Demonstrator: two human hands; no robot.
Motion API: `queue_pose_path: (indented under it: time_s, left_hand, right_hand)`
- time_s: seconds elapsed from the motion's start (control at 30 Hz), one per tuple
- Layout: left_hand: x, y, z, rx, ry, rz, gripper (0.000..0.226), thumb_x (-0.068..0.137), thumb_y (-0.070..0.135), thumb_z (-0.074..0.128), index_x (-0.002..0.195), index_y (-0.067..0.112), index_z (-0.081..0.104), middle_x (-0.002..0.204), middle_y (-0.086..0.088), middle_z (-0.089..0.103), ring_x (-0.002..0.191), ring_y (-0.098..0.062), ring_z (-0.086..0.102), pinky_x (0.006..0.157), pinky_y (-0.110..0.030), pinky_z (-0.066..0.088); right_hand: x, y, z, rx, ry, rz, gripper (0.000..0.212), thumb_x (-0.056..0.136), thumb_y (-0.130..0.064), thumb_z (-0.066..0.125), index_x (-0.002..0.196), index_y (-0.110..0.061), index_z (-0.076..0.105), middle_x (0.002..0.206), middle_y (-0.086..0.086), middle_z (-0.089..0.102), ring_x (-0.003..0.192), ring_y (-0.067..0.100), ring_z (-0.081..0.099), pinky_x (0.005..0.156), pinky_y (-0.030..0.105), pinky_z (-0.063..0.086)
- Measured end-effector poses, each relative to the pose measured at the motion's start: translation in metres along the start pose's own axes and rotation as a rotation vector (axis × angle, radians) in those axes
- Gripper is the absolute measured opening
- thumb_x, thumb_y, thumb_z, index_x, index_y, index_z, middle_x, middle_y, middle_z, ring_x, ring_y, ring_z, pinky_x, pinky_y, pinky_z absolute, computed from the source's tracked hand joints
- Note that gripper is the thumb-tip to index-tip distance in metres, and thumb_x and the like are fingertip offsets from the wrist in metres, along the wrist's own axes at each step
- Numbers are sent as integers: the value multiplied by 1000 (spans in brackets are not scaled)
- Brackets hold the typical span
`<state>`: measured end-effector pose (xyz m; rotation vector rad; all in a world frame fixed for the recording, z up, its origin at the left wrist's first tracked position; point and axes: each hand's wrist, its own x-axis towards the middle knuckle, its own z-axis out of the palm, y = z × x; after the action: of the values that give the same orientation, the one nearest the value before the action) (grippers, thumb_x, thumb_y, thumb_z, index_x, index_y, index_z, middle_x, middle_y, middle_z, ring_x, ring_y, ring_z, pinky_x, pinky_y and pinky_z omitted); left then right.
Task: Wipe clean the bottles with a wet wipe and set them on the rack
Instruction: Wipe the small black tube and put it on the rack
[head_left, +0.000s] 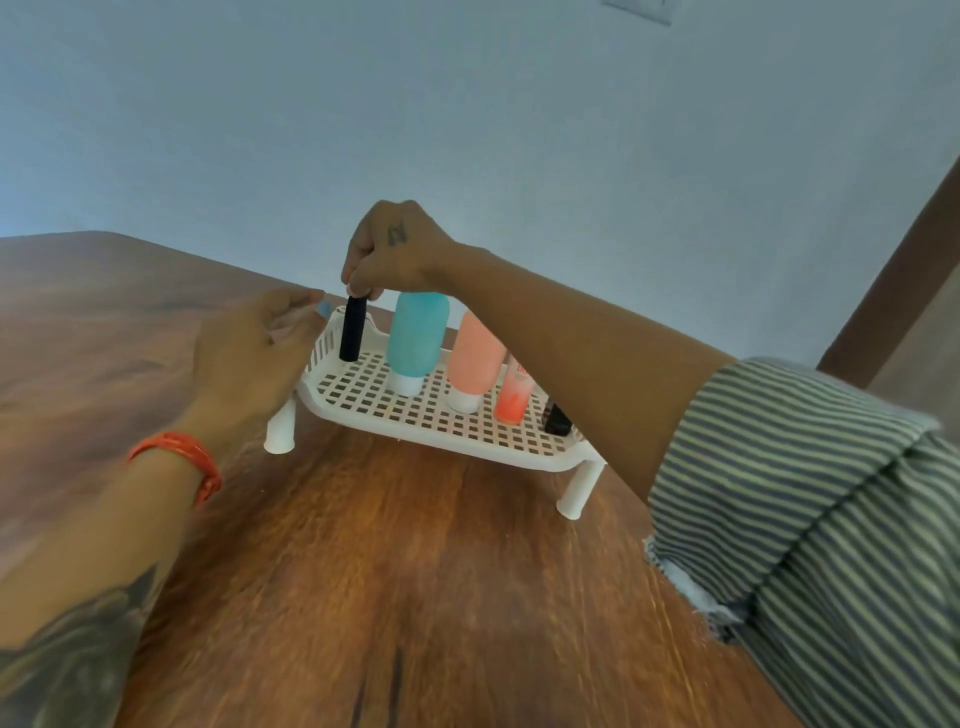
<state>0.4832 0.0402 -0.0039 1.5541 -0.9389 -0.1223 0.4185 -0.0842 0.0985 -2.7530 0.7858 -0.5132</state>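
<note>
White rack (441, 415) on wooden table (415, 571)

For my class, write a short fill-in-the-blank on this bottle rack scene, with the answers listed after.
1. The right hand pinches the top of the ____ tube.
2. The white rack stands on a ____ table.
3. Beside the black tube stands a ____ bottle.
4. The left wrist wears an ____ band.

Answers: black; wooden; blue; orange

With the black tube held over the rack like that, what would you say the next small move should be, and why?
Probably lower it the last bit and let go. The right hand pinches the black tube by its top, upright at the left end of the white rack, its base at or just above the grid, beside the teal bottle.
</note>
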Motion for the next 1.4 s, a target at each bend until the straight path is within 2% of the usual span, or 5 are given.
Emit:
queue_pose_path:
  time_s: [0.3,0.57,0.73,1.07,1.4]
  left_hand:
    - [0,0,1,8,23,5,31,91,29,52,121,22,61,123,-5,63,104,-22,61,87,-42,50]
    - [3,-3,2,0,19,1,31,91,31,53,120,22,61,122,-5,63,103,-20,60,85,-38,50]
    - [4,-5,1,8,17,-1,32,91,30,53,122,22,61,123,-4,63,104,-20,60,91,-44,50]
    - [5,-8,2,38,11,9,35,92,28,51,125,21,59,126,-5,61,107,-21,59,85,-36,48]
    - [1,-6,2,74,28,50,41,90,43,51,129,29,52,129,-8,59,114,-25,56,94,-51,47]
  right_hand:
    - [3,6,11,44,-27,35,14,63,-3,70,76,-8,65,88,9,71,65,16,70,70,29,56]
    - [-2,8,11,64,-34,48,14,65,0,69,72,-10,61,85,11,70,55,11,67,50,16,50]
    - [-3,8,11,27,-39,39,12,68,-2,69,70,-11,61,88,10,71,62,16,69,59,20,54]
    - [-8,8,8,-95,-38,24,17,72,-12,73,87,-7,68,86,6,70,68,15,67,67,22,53]
    - [-14,14,-6,-99,53,-38,32,76,-31,72,102,-15,66,94,-3,56,90,13,55,67,16,41]
